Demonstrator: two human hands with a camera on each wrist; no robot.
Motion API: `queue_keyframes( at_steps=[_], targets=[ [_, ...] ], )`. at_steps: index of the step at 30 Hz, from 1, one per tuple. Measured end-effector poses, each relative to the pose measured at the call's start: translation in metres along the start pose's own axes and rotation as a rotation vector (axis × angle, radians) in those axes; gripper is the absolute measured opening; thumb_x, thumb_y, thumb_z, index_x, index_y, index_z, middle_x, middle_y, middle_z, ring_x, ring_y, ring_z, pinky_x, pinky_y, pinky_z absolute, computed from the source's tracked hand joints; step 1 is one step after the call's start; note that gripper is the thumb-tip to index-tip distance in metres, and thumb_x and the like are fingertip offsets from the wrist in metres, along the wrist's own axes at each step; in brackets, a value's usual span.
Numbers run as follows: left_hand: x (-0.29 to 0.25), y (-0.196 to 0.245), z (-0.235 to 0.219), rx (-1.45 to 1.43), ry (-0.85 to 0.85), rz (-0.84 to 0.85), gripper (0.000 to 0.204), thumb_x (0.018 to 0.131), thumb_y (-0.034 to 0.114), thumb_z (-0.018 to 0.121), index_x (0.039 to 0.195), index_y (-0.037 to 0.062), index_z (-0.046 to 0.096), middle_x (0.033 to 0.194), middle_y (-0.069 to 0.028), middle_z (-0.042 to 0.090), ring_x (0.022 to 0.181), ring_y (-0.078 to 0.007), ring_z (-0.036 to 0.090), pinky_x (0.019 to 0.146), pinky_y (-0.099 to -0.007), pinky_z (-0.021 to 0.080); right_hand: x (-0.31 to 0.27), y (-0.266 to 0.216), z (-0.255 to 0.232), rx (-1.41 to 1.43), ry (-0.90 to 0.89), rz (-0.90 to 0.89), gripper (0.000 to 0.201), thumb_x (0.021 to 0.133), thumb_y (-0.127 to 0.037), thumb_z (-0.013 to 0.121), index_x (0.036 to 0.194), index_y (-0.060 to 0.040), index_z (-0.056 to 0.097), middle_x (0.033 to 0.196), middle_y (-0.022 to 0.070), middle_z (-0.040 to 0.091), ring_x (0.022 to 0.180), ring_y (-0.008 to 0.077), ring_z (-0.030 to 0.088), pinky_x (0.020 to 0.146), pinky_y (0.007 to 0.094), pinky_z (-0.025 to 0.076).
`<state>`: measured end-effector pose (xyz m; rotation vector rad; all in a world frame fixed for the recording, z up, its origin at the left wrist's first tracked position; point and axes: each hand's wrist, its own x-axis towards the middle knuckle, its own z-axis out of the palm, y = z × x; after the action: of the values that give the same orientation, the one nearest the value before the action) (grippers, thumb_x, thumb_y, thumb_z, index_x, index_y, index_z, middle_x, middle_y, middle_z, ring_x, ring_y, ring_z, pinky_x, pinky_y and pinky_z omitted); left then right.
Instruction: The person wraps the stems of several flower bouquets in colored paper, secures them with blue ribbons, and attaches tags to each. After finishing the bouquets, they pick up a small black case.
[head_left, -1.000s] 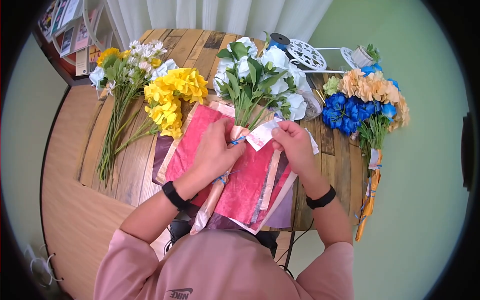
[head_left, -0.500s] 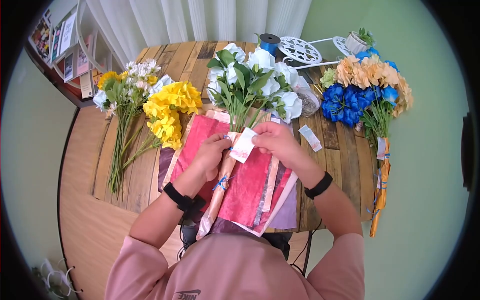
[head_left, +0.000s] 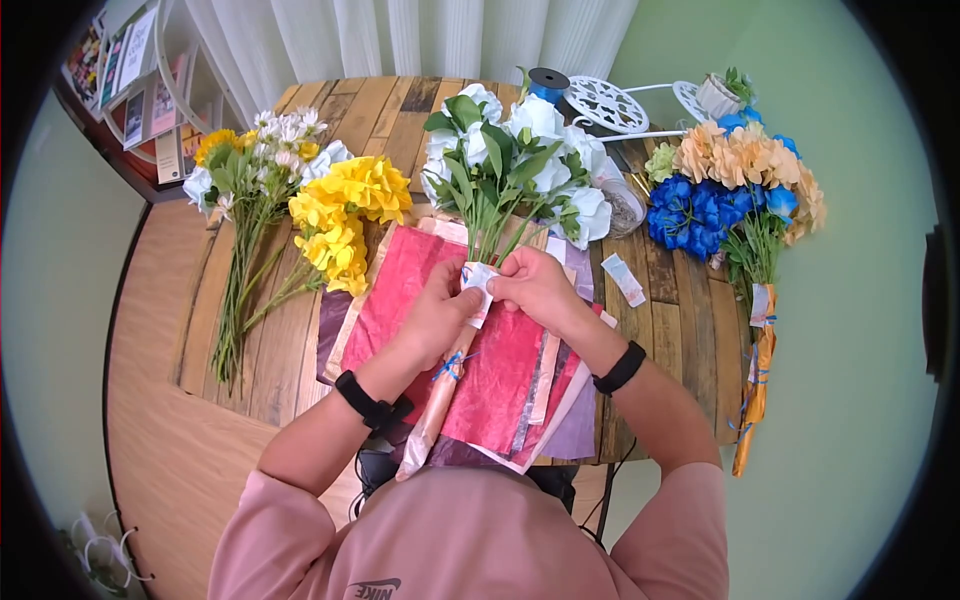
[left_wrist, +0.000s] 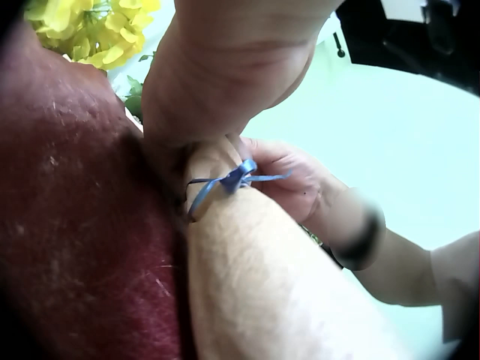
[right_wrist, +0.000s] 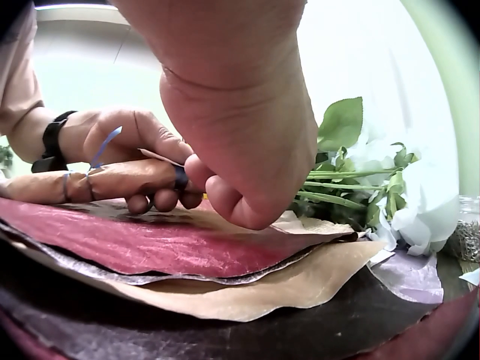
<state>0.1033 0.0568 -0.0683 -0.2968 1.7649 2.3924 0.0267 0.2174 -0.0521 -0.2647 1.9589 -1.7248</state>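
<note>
A bouquet of white flowers (head_left: 540,120) has its stems rolled in peach wrapping paper (head_left: 428,425), tied lower down with blue ribbon (left_wrist: 238,176). My left hand (head_left: 438,315) grips the top of this wrapped handle; its fingertips curl beneath the roll in the right wrist view. Against the front of the wrap lies a small white label (head_left: 479,276) with pinkish print, under the left thumb. The right hand (head_left: 540,288) pinches the label's right edge; its fingertips are partly hidden in the right wrist view. Underneath lie stacked sheets of red paper (head_left: 500,385).
Yellow flowers (head_left: 340,225) and mixed white stems (head_left: 240,290) lie left. At right are a wrapped blue-and-peach bouquet (head_left: 735,185) and a loose paper strip (head_left: 624,280). Behind stand a ribbon spool (head_left: 547,84) and a white metal stand (head_left: 606,105); a clear jar (head_left: 626,210) lies nearer.
The right hand has brought the label left and down from beside the bouquet onto the wrapped stems. The left thumb now rests over it. The loose strip came into view as the right hand moved.
</note>
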Motion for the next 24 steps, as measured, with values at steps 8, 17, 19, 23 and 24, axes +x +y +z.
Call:
queue_keyframes(
  at_steps=[8, 17, 19, 23, 24],
  targets=[
    [-0.007, -0.001, 0.000, 0.094, -0.025, 0.244, 0.053, 0.094, 0.003, 0.046, 0.143, 0.0075, 0.028, 0.119, -0.0149, 0.054, 0.104, -0.0191, 0.055, 0.090, -0.0319, 0.046, -0.002, -0.006, 0.004, -0.048, 0.051, -0.006, 0.017, 0.083, -0.008, 0.073, 0.085, -0.0038, 0.056, 0.072, 0.0037, 0.062, 0.057, 0.0083, 0.056, 0.049, 0.0212, 0.044],
    [-0.012, -0.003, -0.006, 0.081, -0.072, 0.281, 0.044, 0.088, -0.004, 0.048, 0.129, 0.0068, 0.040, 0.123, -0.0095, 0.052, 0.112, -0.0183, 0.052, 0.097, -0.0302, 0.042, 0.000, -0.003, 0.006, -0.118, 0.112, -0.089, 0.019, 0.079, -0.010, 0.075, 0.082, -0.0016, 0.058, 0.070, 0.0029, 0.062, 0.062, 0.0077, 0.057, 0.054, 0.0232, 0.045],
    [-0.015, 0.001, -0.007, 0.271, -0.083, 0.334, 0.043, 0.089, -0.003, 0.051, 0.130, 0.0062, 0.041, 0.122, -0.0090, 0.053, 0.112, -0.0185, 0.052, 0.097, -0.0304, 0.042, 0.001, 0.000, 0.005, -0.143, 0.116, -0.103, 0.019, 0.079, -0.010, 0.075, 0.082, -0.0014, 0.059, 0.070, 0.0024, 0.062, 0.062, 0.0075, 0.056, 0.054, 0.0237, 0.045],
    [-0.016, 0.001, -0.007, 0.577, -0.065, 0.438, 0.046, 0.093, 0.004, 0.058, 0.135, 0.0041, 0.042, 0.118, -0.0088, 0.055, 0.112, -0.0180, 0.053, 0.097, -0.0306, 0.043, 0.003, 0.006, 0.003, -0.207, 0.106, -0.140, 0.019, 0.079, -0.012, 0.076, 0.081, -0.0015, 0.060, 0.070, 0.0018, 0.062, 0.061, 0.0074, 0.056, 0.054, 0.0250, 0.045],
    [-0.016, 0.002, -0.006, 0.578, -0.066, 0.439, 0.046, 0.093, 0.004, 0.058, 0.135, 0.0041, 0.042, 0.118, -0.0088, 0.055, 0.112, -0.0180, 0.053, 0.097, -0.0306, 0.043, 0.005, 0.010, 0.003, -0.207, 0.106, -0.141, 0.019, 0.079, -0.012, 0.076, 0.081, -0.0015, 0.060, 0.070, 0.0018, 0.062, 0.061, 0.0074, 0.056, 0.054, 0.0250, 0.045]
  ],
)
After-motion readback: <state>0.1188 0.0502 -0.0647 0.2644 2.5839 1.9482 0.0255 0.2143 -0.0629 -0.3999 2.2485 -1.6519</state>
